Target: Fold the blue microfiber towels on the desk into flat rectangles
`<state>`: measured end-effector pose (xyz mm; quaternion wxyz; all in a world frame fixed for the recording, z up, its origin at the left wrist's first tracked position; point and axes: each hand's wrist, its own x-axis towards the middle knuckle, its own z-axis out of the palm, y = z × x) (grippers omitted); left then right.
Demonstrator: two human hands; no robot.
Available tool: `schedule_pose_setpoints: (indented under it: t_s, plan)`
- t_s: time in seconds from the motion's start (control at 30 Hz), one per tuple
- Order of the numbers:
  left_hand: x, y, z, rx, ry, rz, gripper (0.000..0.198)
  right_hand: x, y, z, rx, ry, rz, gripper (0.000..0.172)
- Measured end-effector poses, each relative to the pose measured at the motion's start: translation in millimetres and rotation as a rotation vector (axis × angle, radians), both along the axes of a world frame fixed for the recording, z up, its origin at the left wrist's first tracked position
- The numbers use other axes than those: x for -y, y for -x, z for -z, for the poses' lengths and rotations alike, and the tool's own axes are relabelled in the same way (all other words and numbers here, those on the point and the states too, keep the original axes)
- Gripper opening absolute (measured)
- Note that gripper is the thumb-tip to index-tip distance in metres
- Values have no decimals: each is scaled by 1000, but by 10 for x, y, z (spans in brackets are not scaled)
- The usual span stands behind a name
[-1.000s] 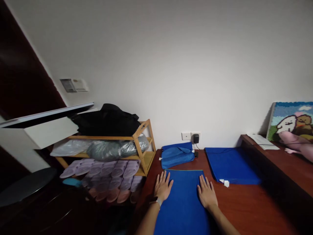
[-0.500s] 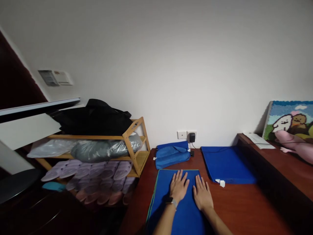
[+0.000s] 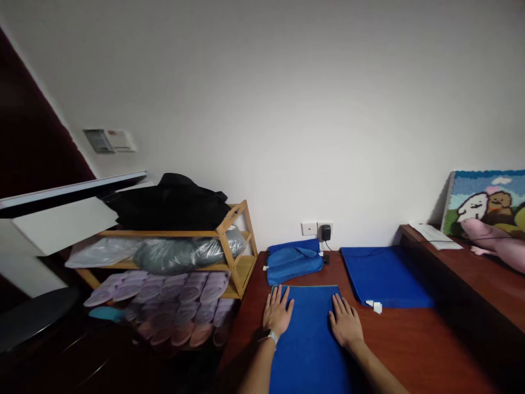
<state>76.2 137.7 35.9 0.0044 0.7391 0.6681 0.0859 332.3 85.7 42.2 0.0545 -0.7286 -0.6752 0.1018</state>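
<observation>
Cloth (image 3: 309, 342), plain blue, lies straight before us on the table (image 3: 414, 350), and we seem to be at smoothing it flat. Our left hand (image 3: 278, 316) rests palm-down at its ten o'clock, our right hand (image 3: 346, 324) at its two o'clock, fingers loosely spread, gripping nothing. The next move, we judge, calls for light, even pressure along both side edges. Well beyond ten o'clock, a wooden rack (image 3: 245, 272) bears a black bag (image 3: 172, 207), contents hidden; below it we see plastic-wrapped bundles (image 3: 168, 256), their filling unclear, then rows of slippers (image 3: 191, 289).
</observation>
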Motion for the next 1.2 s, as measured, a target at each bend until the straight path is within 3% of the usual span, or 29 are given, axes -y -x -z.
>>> schedule_pose_setpoints:
  t_s: [0.17, 0.4, 0.67, 0.8, 0.93, 1.0, 1.07, 1.2]
  plan:
    - [-25, 47, 60, -3, -21, 4, 61, -223, -61, -59, -4, -35, -42, 67]
    - [-50, 33, 122, -12, -34, 14, 61, -337, -48, 163, -45, -43, -26, 72]
    - [-55, 41, 13, -53, -48, 43, 60, -331, -54, 122, -74, -41, -27, 72]
    - [35, -379, 21, 2, -157, 181, 60, -346, -61, 165, -86, -58, -27, 71]
    - [193, -1002, 153, 66, -74, 315, 58, -340, -76, 168, -66, -53, -51, 70]
    - [257, -1096, 190, 81, -32, 310, 59, -336, -80, 165, -53, -40, -53, 70]
    - [310, -953, 183, 85, -11, 259, 60, -333, -79, 171, -54, -44, -43, 70]
    - [444, -244, 118, 36, 5, 88, 66, -329, -75, 202, -57, -58, -29, 71]
